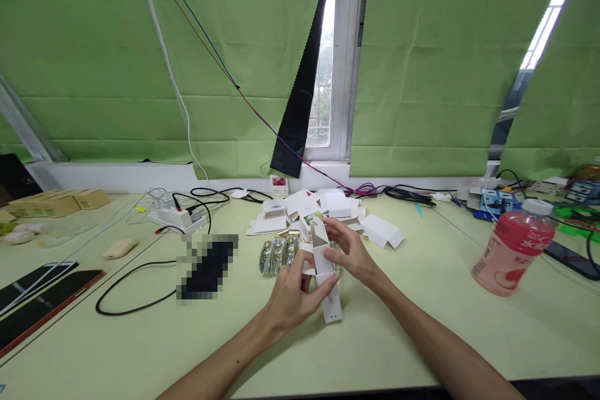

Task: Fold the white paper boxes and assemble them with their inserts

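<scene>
Between your two hands, near the middle of the table, sits the white box, and it is the piece everything hangs on. Its long axis runs mostly away from you, the far end leaning slightly to your left. That far end looks open, with flaps standing out around the mouth; the near end drops toward you as a narrow printed strip, and you can't tell from this view whether it rests on the table.

Both of your hands touch the box, so neither is the nearer one. Your left hand takes its left side and lower part, thumb laid across the front and index finger curled by a side flap, pinching the card. Your right hand comes in from the right and higher up, thumb pressed on the right face, fingers bent around behind; their tips are partly hidden from you.

Just beyond your left fingers lies a row of small glass bottles, left of the box, so your left hand is closer to most of them. Past the box's open end, a heap of white cartons spreads toward the window.
</scene>
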Tool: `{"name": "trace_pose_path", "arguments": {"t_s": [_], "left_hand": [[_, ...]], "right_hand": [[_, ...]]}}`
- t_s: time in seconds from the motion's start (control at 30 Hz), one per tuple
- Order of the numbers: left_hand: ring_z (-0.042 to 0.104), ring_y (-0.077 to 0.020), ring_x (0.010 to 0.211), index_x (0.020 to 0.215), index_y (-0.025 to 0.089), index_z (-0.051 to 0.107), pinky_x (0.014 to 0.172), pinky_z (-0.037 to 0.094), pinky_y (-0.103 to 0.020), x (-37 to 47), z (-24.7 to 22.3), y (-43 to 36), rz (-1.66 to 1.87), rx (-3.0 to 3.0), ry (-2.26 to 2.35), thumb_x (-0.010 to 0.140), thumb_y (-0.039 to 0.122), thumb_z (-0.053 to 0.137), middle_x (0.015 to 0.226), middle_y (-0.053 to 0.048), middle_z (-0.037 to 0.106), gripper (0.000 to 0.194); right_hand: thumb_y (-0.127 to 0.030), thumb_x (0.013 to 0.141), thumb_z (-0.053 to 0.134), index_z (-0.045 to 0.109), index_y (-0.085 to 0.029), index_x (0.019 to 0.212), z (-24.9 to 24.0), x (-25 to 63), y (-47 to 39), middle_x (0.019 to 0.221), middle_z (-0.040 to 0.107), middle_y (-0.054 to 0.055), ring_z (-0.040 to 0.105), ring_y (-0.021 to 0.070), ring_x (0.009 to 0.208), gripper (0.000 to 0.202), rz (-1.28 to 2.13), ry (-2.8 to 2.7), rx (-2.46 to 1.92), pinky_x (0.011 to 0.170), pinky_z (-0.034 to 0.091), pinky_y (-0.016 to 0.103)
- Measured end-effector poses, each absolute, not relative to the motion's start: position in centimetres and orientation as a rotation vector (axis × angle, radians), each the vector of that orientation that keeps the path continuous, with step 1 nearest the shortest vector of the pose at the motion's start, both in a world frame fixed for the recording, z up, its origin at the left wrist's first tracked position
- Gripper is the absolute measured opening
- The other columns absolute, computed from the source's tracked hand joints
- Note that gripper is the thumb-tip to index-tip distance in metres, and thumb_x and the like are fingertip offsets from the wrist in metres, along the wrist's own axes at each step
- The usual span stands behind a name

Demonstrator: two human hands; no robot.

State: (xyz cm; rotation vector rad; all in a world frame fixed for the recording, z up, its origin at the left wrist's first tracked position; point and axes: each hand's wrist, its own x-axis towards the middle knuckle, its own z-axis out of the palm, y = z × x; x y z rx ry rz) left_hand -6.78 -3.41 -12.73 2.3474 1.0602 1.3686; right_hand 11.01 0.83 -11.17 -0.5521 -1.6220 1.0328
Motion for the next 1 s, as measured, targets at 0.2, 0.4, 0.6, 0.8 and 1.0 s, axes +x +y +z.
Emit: {"name": "trace_pose_path", "arguments": {"t_s": [0.2,0.4,0.6,0.8,1.0], "left_hand": [[0.028,-0.0066,0.035,0.088,0.022,0.045,0.04,0.021,-0.019,-6.72,-12.44,-3.55,1.359,2.336,1.095,0.087,0.042,0.066,0.043,0.015,0.032,0.029],[0.03,-0.0063,0.033,0.087,0.022,0.045,0.039,0.021,-0.019,-6.68,-12.31,-3.66,1.401,2.342,1.06,0.086,0.039,0.067,0.043,0.015,0.034,0.028],[0.029,-0.0064,0.034,0.088,0.023,0.044,0.04,0.022,-0.019,-6.76,-12.77,-3.43,1.4,2.354,1.068,0.086,0.038,0.068,0.043,0.015,0.033,0.029],[0.027,-0.0064,0.035,0.089,0.023,0.043,0.041,0.022,-0.019,-6.83,-13.04,-3.4,1.385,2.346,1.082,0.087,0.039,0.068,0.044,0.016,0.032,0.03],[0.027,-0.0063,0.035,0.088,0.023,0.043,0.041,0.022,-0.019,-6.9,-12.95,-3.44,1.391,2.338,1.086,0.086,0.039,0.068,0.044,0.015,0.032,0.03]], "right_hand": [[-0.055,0.076,0.081,0.056,-0.022,0.131,-11.2,11.05,0.94,0.129,0.067,0.013,0.063,0.0301,0.12,0.069,1.022,-1.638,-0.549,0.106,0.048,0.047],[-0.053,0.078,0.08,0.056,-0.023,0.13,-10.99,11.12,0.78,0.127,0.067,0.012,0.063,0.0289,0.119,0.065,1.017,-1.662,-0.557,0.106,0.048,0.045],[-0.054,0.077,0.08,0.056,-0.021,0.13,-10.96,11.18,0.79,0.124,0.066,0.013,0.063,0.0295,0.117,0.067,1.018,-1.668,-0.563,0.104,0.048,0.045],[-0.053,0.077,0.081,0.059,-0.021,0.129,-10.89,11.24,0.66,0.122,0.067,0.012,0.063,0.029,0.114,0.065,1.006,-1.692,-0.555,0.103,0.048,0.045],[-0.054,0.078,0.08,0.06,-0.022,0.128,-10.74,11.38,0.64,0.122,0.068,0.01,0.063,0.0282,0.113,0.063,1.002,-1.723,-0.551,0.101,0.049,0.044]]}}
